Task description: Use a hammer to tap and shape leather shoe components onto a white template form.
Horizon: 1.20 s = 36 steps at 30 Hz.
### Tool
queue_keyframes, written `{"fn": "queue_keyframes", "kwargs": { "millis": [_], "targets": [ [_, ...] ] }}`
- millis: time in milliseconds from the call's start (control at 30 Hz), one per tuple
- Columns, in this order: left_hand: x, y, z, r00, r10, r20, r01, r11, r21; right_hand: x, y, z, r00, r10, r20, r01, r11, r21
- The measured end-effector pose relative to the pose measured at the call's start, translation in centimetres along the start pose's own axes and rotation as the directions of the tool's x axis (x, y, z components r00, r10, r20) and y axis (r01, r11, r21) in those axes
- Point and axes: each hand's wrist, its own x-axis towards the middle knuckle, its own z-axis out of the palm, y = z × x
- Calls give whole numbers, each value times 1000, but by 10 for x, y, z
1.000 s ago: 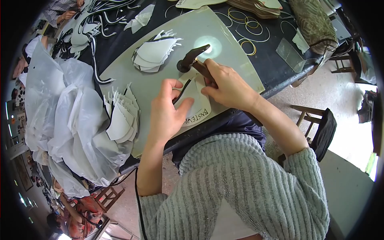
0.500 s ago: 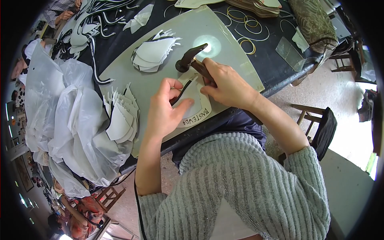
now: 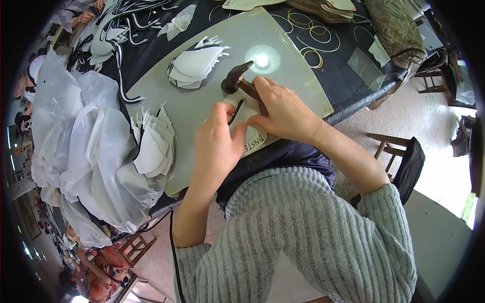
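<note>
My right hand [image 3: 285, 108] is wrapped round the wooden handle of a hammer [image 3: 236, 80], whose dark head with a long tapering end is held just above the work. Under both hands lies a white template [image 3: 256, 143] with handwriting on it, near the table's front edge. A black-edged white piece [image 3: 236, 112] rests on it. My left hand [image 3: 218, 139] is closed at that piece, its bent fingers at the black edge and the thumb across the white surface. The hand covers much of the piece.
The grey-green board [image 3: 298, 86] bears two stacks of black-edged white pieces [image 3: 194, 65]. A heap of clear plastic [image 3: 96, 151] bulges at the left. Rings [image 3: 316, 30] and a patterned roll [image 3: 394, 28] lie at the back right. A stool [image 3: 404, 161] stands to the right.
My left hand has shifted right and turned, now covering more of the white piece and the template. My right hand and the hammer have moved only slightly.
</note>
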Motion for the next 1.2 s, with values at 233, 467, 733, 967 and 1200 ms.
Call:
{"fn": "queue_keyframes", "kwargs": {
  "millis": [233,467,733,967,1200],
  "targets": [
    [-3,-26,-38,948,-289,132,307,941,-141,0,2,5,1000,-5,-13,4,1000,-30],
    [-4,-33,-45,918,-307,251,365,902,-232,0,1,6,999,-30,-23,29,999,-30],
    [-1,-33,-45,912,-280,301,352,910,-219,-1,-1,6,1000,-23,-19,22,998,-56],
    [-4,-18,-50,911,-320,261,281,944,174,-2,1,5,1000,-4,13,5,998,-66],
    [-42,-15,-6,940,337,-44,-328,934,141,3,4,6,999,-53,-1,53,995,-83]
  ]
}}
